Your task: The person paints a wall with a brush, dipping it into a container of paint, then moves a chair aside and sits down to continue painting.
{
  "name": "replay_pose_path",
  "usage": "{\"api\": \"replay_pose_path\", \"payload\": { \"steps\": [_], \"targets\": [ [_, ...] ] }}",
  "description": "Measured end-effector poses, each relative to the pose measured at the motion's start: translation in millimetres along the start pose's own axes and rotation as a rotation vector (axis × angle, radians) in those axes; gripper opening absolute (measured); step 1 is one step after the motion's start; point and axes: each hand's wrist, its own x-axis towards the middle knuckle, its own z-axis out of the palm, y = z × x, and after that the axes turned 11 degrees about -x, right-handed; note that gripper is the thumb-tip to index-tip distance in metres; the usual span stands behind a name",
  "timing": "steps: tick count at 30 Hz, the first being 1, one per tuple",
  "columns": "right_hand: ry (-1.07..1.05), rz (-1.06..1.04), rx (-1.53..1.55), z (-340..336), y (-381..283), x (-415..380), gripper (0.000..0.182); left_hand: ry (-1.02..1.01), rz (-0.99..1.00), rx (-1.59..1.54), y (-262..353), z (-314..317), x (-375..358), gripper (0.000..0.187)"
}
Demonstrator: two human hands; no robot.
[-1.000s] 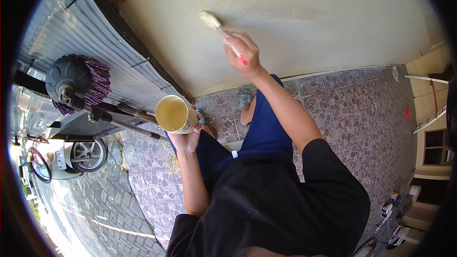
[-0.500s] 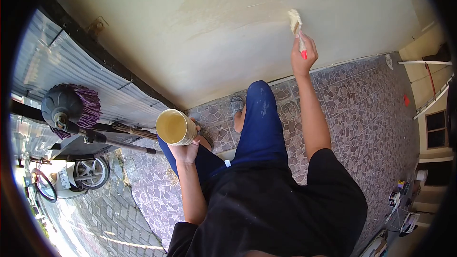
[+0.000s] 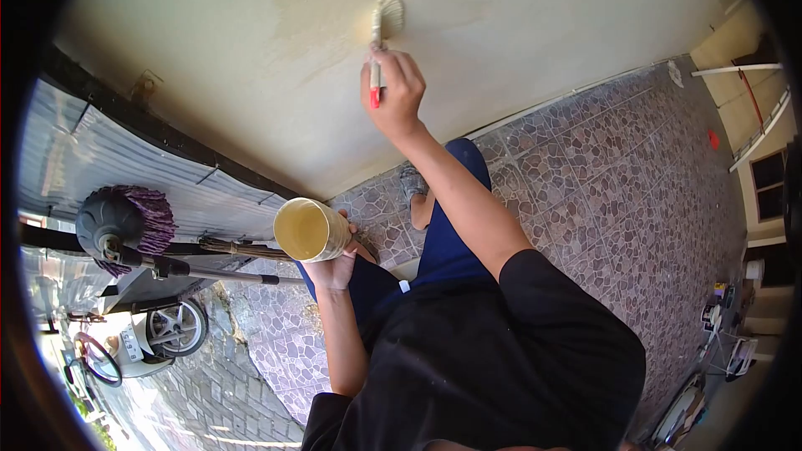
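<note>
My left hand (image 3: 334, 266) is wrapped round a cup-like container (image 3: 302, 230) with pale yellow paint inside, held above my left knee. Closed round the handle of a paintbrush (image 3: 376, 75) with a red tip, my right hand (image 3: 396, 88) is up in front of the wall (image 3: 276, 100). The bristles of the brush, coated in cream paint, are at the wall beside a darker, damp-looking patch (image 3: 322, 4). Whether the bristles press on the surface is hard to tell through the blur.
A mop (image 3: 113, 221) with purple strands stands at the left, its pole reaching toward my left leg. Beyond it is a parked motorcycle (image 3: 171, 330). Stone-patterned tiles (image 3: 601, 167) cover the floor. A metal rack (image 3: 727, 351) with items is at the far right.
My right hand has swept the brush leftward along the wall, toward the darker patch. The container in my left hand has barely moved. The view has shifted slightly.
</note>
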Motion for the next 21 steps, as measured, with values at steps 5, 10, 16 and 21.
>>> {"api": "replay_pose_path", "payload": {
  "steps": [5,10,16,21],
  "targets": [
    [-0.037,0.024,0.107,-48.2,31.0,-10.6,0.024,0.067,-0.02,-0.01,-7.7,7.1,4.1,0.065],
    [0.124,0.41,-0.309,-89.4,160.9,-14.5,0.021,-0.01,-0.044,0.059,-8.0,-0.4,-1.5,0.063],
    [0.138,0.527,-0.385,-40.5,203.8,-9.0,0.019,-0.013,-0.042,0.056,-8.6,3.8,-5.6,0.061],
    [0.066,0.354,-0.304,-3.2,79.4,-32.2,0.022,-0.018,-0.037,0.046,-9.1,2.7,-3.7,0.062]
  ]
}}
